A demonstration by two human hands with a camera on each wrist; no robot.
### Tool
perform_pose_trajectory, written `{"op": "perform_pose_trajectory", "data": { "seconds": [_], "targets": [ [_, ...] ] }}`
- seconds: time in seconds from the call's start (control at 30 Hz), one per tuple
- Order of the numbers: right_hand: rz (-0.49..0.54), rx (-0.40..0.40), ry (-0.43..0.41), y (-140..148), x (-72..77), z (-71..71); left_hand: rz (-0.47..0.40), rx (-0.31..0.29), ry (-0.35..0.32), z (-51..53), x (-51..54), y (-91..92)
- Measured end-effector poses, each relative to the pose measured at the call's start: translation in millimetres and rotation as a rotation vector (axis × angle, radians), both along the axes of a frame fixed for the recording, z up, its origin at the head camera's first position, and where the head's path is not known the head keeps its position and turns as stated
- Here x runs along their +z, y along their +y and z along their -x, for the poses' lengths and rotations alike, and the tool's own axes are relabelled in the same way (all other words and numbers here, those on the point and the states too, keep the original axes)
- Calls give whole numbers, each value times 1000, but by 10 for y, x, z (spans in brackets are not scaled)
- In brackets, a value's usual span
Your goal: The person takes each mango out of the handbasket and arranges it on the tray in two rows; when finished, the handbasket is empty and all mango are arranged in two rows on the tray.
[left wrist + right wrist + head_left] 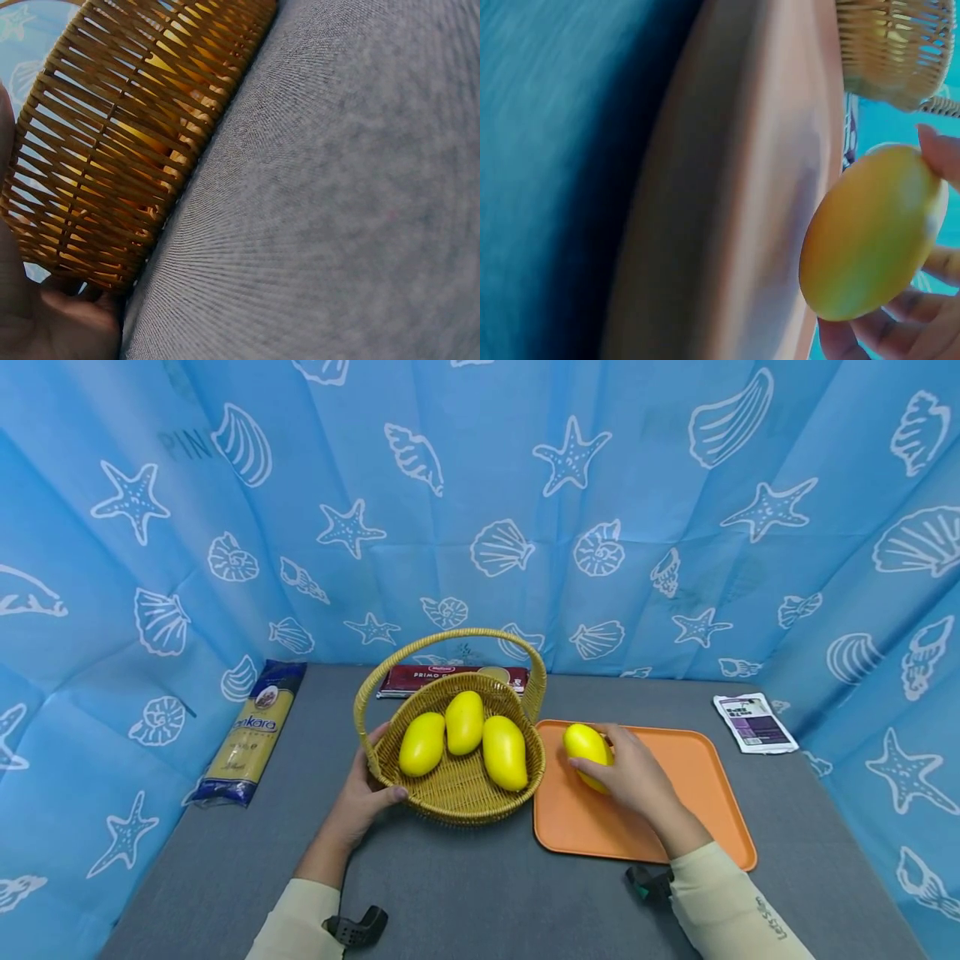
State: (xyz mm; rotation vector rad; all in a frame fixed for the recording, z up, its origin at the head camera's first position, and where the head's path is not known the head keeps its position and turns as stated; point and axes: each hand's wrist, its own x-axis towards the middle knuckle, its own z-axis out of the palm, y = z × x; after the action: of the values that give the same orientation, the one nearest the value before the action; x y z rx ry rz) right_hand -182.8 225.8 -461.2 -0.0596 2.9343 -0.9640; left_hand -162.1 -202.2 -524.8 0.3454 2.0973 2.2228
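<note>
A woven wicker basket (453,802) with a tall arched handle stands at the middle of the table, holding three yellow mangoes (505,753). My left hand (363,800) grips its left side, thumb over the rim and the other fingers against the outer wall. In the left wrist view the woven wall (97,142) fills the upper left. Another yellow mango (874,232) is between the thumb and fingers of my right hand (639,774), over the left part of an orange tray (682,760). Whether this mango touches the tray, I cannot tell.
Behind the basket lies a dark red packet (397,682). A blue and yellow pasta bag (251,735) lies at the left edge, and a white and purple pouch (756,723) at the right. A blue shell-print curtain (480,502) closes off the back and sides.
</note>
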Motion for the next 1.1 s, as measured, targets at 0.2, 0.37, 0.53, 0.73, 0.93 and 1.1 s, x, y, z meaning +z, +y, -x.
{"op": "perform_pose_trajectory", "data": {
  "seconds": [0.2, 0.37, 0.53, 0.73, 0.93, 1.1],
  "targets": [
    [-134, -59, -18, 69, -73, 67, 0, 1, -2, 5, -8, 0],
    [-121, -62, -51, 101, -50, 52, -2, 1, -1, -3, -6, 4],
    [-57, -3, -105, 114, 42, 8, -6, -1, 0, -2, -8, 5],
    [-21, 40, -139, 146, 95, 2, 10, 4, 8, 5, -20, -4],
    [1, 1, -125, 155, 46, 60, -2, -6, 9, -1, -18, -5],
    [3, 1, -103, 152, 14, 110, -3, -8, 14, -3, -11, 2]
  ]
}}
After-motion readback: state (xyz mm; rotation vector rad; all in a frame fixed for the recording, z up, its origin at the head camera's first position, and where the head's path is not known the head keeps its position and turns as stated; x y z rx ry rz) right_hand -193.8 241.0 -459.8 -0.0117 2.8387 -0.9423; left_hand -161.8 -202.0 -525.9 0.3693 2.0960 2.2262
